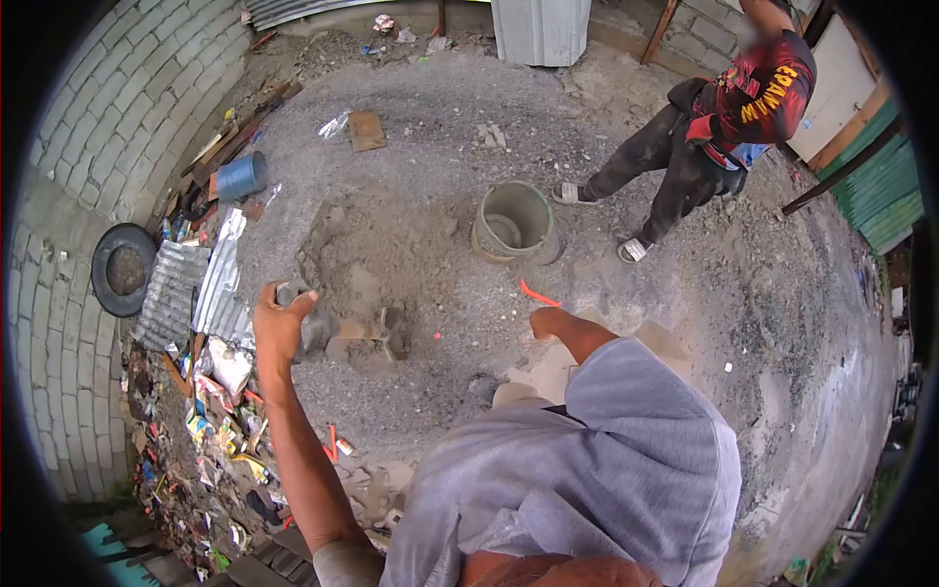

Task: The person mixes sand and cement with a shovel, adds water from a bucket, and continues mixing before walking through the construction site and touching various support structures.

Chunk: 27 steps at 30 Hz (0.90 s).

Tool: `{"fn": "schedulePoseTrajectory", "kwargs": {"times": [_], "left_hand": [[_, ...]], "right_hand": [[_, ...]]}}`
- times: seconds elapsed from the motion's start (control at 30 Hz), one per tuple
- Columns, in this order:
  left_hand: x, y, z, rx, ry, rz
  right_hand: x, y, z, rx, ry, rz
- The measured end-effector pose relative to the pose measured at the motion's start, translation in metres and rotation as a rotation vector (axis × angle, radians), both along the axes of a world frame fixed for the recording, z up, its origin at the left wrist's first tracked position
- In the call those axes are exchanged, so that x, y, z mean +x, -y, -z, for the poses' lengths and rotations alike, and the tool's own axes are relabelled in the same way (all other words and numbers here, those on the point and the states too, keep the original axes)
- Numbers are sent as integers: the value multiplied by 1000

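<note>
Though partly hidden, grey object [315, 333] within grasping left fingers [268, 294]; right fingers [539, 323], state unclear.

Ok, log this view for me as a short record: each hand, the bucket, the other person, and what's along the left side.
Left hand: left hand holding a grey object, its kind unclear
Right hand: right hand near a red strip; whether it holds anything is unclear
Bucket: grey bucket, upright on the ground
Other person: co-worker standing beyond the bucket, to its right
Left side: tire, corrugated sheets, tipped blue container
</note>
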<state>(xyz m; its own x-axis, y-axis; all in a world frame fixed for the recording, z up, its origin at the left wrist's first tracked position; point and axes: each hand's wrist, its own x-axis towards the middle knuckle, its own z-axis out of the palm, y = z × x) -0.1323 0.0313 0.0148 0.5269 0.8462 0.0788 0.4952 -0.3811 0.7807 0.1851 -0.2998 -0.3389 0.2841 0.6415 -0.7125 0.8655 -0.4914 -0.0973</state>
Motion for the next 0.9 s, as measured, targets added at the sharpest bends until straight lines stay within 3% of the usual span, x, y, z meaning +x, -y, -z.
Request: {"fn": "schedulePoseTrajectory", "kwargs": {"times": [0.23, 0.5, 0.73, 0.8, 0.9], "left_hand": [[-22, -24, 12, -29, 38, 11], [-22, -17, 4, -40, 31, -6], [-30, -17, 10, -68, 79, 10], [-30, -14, 9, -74, 98, 13], [-34, -18, 16, -110, 58, 0]], "right_hand": [[-25, -30, -8, -70, -82, 6], [-58, -76, 3, 46, -165, -23], [-57, -62, -5, 67, -153, -55], [-53, -56, -7, -116, -153, -127], [-50, -39, -12, -90, -147, -79]]}}
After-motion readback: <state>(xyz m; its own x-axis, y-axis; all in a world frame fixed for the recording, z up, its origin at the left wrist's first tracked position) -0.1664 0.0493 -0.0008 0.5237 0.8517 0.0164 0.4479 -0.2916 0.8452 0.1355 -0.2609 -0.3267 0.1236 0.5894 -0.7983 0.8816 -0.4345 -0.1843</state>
